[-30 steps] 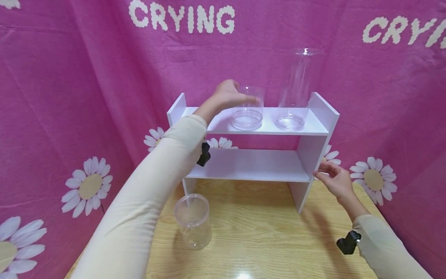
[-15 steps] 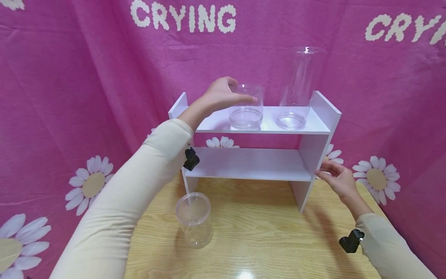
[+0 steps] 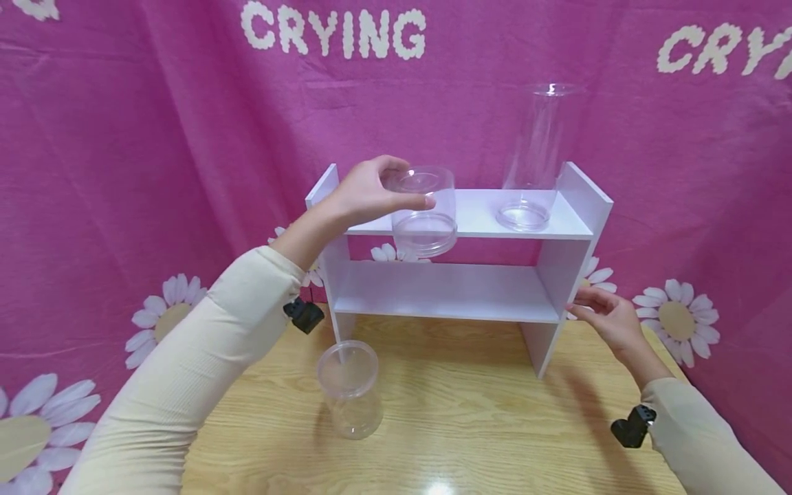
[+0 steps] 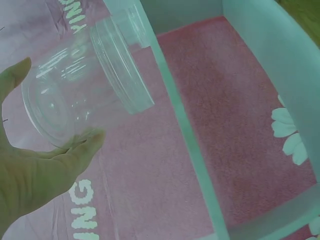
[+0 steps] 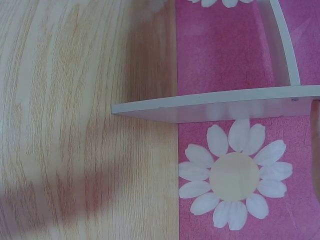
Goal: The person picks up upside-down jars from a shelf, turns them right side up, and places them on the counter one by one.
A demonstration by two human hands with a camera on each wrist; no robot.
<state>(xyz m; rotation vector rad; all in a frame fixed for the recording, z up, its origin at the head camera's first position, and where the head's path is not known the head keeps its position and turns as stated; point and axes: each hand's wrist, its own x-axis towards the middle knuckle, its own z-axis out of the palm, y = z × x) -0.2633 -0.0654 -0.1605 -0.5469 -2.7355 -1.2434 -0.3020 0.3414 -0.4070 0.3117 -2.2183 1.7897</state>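
Note:
My left hand grips a short clear plastic jar from its left side, thumb across the front and fingers behind. The jar hangs in front of the top shelf's front edge, its ridged end down. In the left wrist view the jar sits between thumb and fingers. My right hand touches the right side panel of the white two-tier shelf with its fingertips. Only a sliver of that hand shows at the right edge of the right wrist view.
A tall clear cylinder stands at the right of the top shelf. Another clear jar, open at the top, stands on the wooden table before the shelf's left leg. A pink cloth with daisies hangs behind and around.
My left hand has lifted the short jar off the top shelf and brought it left and toward me. The right hand keeps its place at the side panel.

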